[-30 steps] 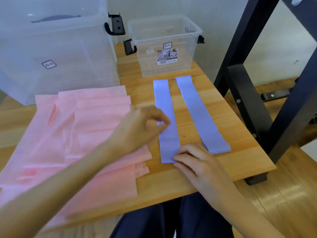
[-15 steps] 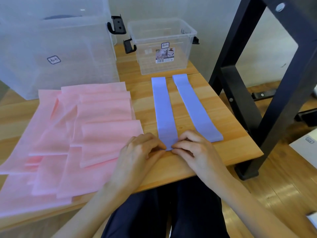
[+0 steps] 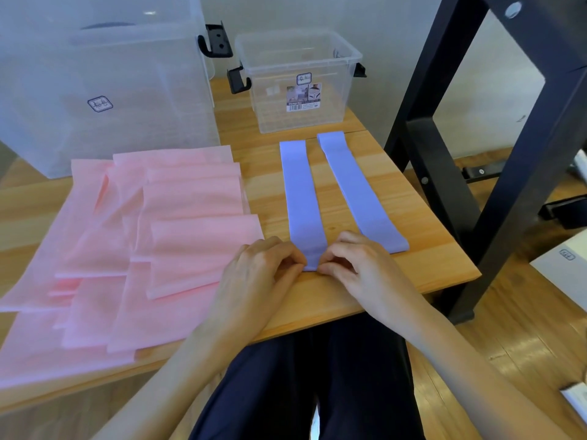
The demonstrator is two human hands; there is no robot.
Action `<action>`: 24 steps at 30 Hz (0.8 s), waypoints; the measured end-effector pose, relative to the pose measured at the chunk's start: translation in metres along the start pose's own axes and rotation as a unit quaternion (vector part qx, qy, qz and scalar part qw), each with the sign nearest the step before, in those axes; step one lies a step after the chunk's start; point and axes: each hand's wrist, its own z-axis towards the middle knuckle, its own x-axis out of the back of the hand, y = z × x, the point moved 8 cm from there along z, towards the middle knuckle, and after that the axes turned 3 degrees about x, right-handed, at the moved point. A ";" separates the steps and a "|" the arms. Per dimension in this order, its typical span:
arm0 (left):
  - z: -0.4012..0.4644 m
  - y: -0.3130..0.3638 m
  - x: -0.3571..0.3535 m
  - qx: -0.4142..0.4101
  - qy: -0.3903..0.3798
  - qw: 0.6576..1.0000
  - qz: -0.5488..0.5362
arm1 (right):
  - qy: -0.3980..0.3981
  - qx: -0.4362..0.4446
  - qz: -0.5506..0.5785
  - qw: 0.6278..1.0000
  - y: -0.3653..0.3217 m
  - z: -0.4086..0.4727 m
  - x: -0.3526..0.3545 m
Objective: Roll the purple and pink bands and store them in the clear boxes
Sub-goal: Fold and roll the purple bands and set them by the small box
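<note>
A big clear box (image 3: 104, 90) stands behind pink bands (image 3: 152, 236) spread on the counter (image 3: 343, 300). The left hand (image 3: 263, 268) and right hand (image 3: 362, 268) pinch the near end of a purple band (image 3: 300, 192); another purple band (image 3: 359, 192) lies beside, before a small clear box (image 3: 298, 84).

This looks like a plain indoor room set up as a work spot, home or office, though which cannot be told. A small wooden table (image 3: 365, 293) stands against a bare pale wall (image 3: 317, 14) on a glossy wood floor (image 3: 514, 341), with a black metal frame (image 3: 444, 173) just beside it. Clear plastic storage boxes, one large (image 3: 104, 84) and one small (image 3: 301, 87) with a shop label, sit at the table's back.
</note>
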 end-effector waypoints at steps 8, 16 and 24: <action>-0.006 0.000 0.001 -0.017 0.008 1.000 -0.015 | 0.022 0.011 -0.006 1.000 -0.005 -0.005 0.003; -0.006 -0.011 0.002 0.057 -0.011 0.995 -0.086 | 0.022 0.010 0.000 1.000 -0.006 -0.006 0.001; 0.003 -0.014 -0.002 0.118 -0.047 0.988 -0.087 | 0.015 -0.079 -0.031 0.996 -0.004 0.002 0.001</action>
